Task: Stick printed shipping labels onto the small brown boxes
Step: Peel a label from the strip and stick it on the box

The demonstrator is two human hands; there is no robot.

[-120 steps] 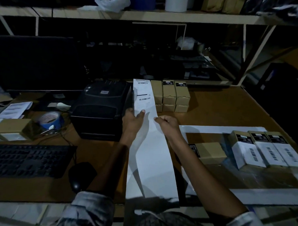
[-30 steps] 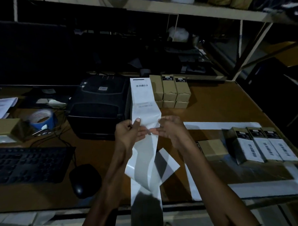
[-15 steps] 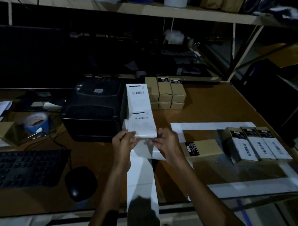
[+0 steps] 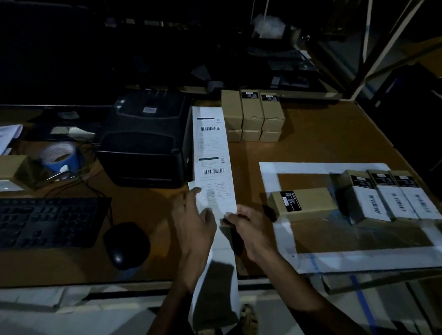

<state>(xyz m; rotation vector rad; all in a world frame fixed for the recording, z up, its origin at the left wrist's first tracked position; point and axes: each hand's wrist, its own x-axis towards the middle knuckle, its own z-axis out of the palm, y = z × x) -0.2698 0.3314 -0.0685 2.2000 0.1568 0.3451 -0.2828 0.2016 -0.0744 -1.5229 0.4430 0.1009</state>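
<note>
Flattened out since half a second ago: strip [image 4: 213, 157] no longer curled over at its near end, now lying straight along the bench [image 4: 316, 135] just right of the printer [image 4: 145, 139], two printed labels face up. Left hand [image 4: 193, 216] resting on the strip's near label, thumb and fingers pinching its lower left edge. Right hand [image 4: 248, 228] pinching the lower right corner, apparently starting the peel; blank backing trailing off the bench edge below. Unlabelled box [image 4: 301, 202] lying right of the printer, past the strip, just beside three labelled boxes [image 4: 394, 196]; stack of brown boxes [image 4: 251, 115] right of the printer, further back. Likely troubles from here: label tearing or creasing if pulled too fast, adhesive folding onto itself once free, next label lifting too if the backing slips, crooked placement in such dim light.
</note>
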